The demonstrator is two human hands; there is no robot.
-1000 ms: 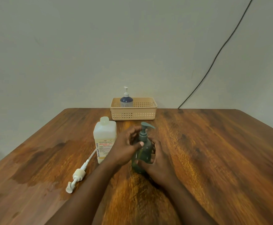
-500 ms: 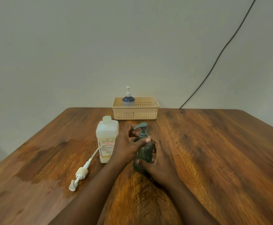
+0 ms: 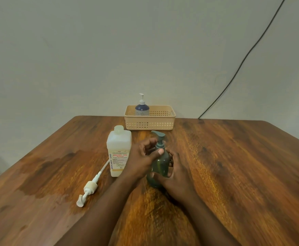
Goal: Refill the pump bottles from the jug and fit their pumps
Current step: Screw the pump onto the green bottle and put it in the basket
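Note:
A dark green pump bottle (image 3: 160, 165) stands upright on the wooden table (image 3: 234, 174) in the middle. Its green pump (image 3: 159, 137) sits in the neck, spout pointing left. My left hand (image 3: 146, 159) grips the pump collar at the neck, thumb across the front. My right hand (image 3: 178, 176) wraps the bottle's lower body from the right. To the left stands a white jug (image 3: 118, 150) with a printed label and no cap. A loose white pump (image 3: 90, 188) with its long tube lies flat on the table left of the jug.
A beige plastic basket (image 3: 155, 123) sits at the table's far edge with a blue pump bottle (image 3: 142, 109) standing inside it. A black cable (image 3: 242, 61) runs down the wall at the right. A darker damp-looking patch marks the table's left side.
The green pump's spout has turned from pointing right to pointing left as my left hand twisted at the collar. My right hand has kept its hold on the bottle.

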